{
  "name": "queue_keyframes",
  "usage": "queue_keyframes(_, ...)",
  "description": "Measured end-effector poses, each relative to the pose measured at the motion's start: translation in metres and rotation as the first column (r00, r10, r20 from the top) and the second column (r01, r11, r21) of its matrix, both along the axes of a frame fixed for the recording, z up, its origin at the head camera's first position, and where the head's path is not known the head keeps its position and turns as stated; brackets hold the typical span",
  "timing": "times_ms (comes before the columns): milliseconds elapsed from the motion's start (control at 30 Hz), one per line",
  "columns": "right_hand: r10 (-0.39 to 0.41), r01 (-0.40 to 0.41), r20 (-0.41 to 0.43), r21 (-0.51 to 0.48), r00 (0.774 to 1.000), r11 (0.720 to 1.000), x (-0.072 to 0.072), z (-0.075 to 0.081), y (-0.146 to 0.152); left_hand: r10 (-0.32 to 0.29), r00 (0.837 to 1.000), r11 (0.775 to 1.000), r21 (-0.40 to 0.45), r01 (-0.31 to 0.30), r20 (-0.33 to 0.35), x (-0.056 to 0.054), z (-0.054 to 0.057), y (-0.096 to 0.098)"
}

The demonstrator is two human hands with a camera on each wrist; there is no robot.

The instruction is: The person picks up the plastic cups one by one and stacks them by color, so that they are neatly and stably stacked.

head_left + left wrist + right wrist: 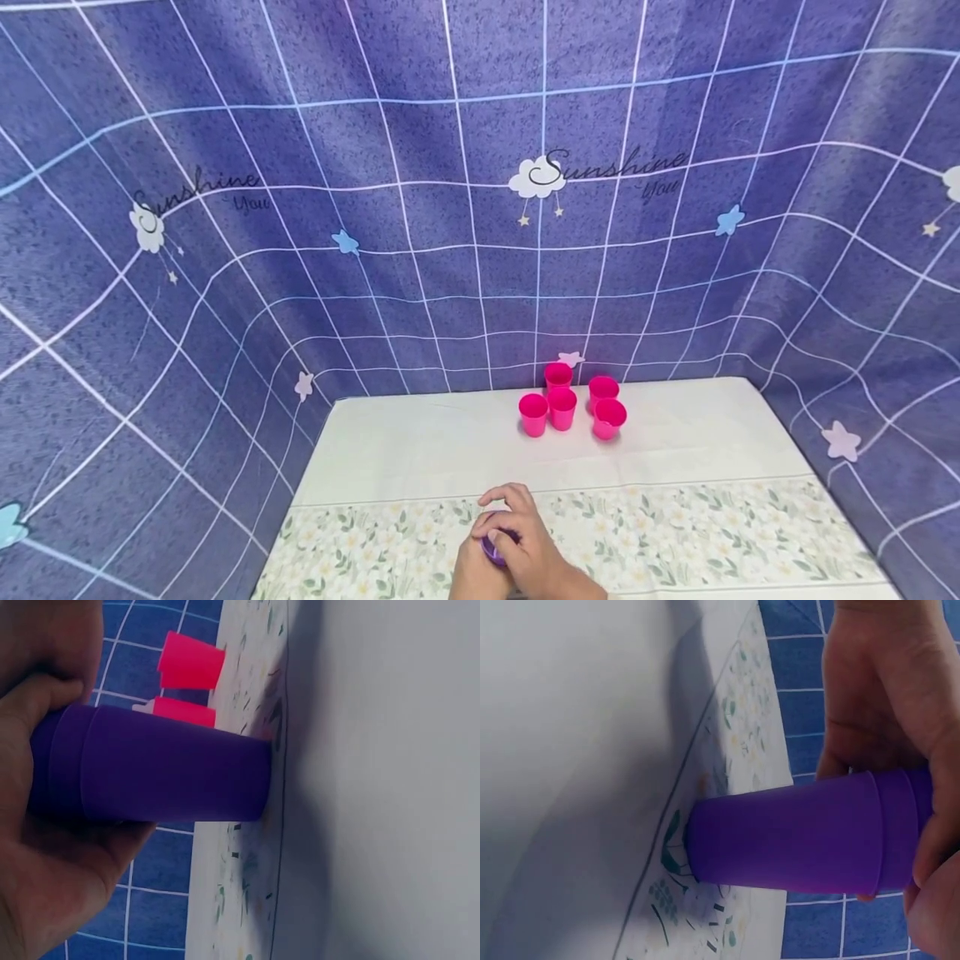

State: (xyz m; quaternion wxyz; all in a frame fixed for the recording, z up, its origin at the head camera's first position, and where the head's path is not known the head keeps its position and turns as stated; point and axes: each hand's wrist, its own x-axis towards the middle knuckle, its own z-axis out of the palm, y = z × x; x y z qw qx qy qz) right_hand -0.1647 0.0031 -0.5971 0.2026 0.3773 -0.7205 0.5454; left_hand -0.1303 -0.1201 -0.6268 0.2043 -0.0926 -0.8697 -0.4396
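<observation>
A nested stack of purple cups is held upright between both hands, its rims showing as stepped bands near the top. My left hand grips the stack round its upper end; in the left wrist view, its palm lies along the cups' side. From above, my right hand holds the rim, with bent fingers over the mouth and hiding most of the opening. Lower down, the base of the stack overlaps the floral band of the tablecloth in the right wrist view.
Several pink cups stand mouth up near the table's back edge, right of centre. The white tablecloth has a floral band across its front. Blue checked curtains enclose the table at the back and both sides.
</observation>
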Motion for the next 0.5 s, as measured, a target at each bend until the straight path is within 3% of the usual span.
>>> queue_keyframes(100, 0.037, -0.037, 0.019, -0.013, 0.999, 0.999, -0.003, 0.0, 0.006, -0.015, 0.998, 1.0, 0.017, 0.014, 0.057, 0.0, 0.001, -0.002)
queue_keyframes(200, 0.037, -0.032, 0.039, -0.119, 0.999, 0.992, -0.008, -0.001, 0.017, -0.006, 0.991, 0.998, 0.066, -0.003, 0.137, 0.001, 0.002, -0.001)
queue_keyframes(267, -0.015, 0.027, 0.063, -0.206, 0.998, 0.978, -0.016, -0.002, 0.029, 0.027, 0.984, 0.996, 0.077, -0.041, 0.178, 0.002, 0.003, 0.001)
queue_keyframes(333, -0.117, 0.146, 0.13, -0.242, 0.985, 0.959, -0.025, -0.001, 0.043, 0.05, 0.976, 0.994, 0.081, -0.068, 0.211, 0.001, 0.004, 0.002)
queue_keyframes(400, -0.244, 0.283, 0.198, -0.202, 0.949, 0.938, -0.037, 0.001, 0.058, 0.063, 0.97, 0.994, 0.077, -0.083, 0.233, 0.001, 0.005, 0.003)
queue_keyframes(500, -0.421, 0.454, 0.282, -0.064, 0.862, 0.889, -0.057, 0.004, 0.079, 0.067, 0.962, 0.993, 0.073, -0.089, 0.266, 0.0, 0.006, 0.002)
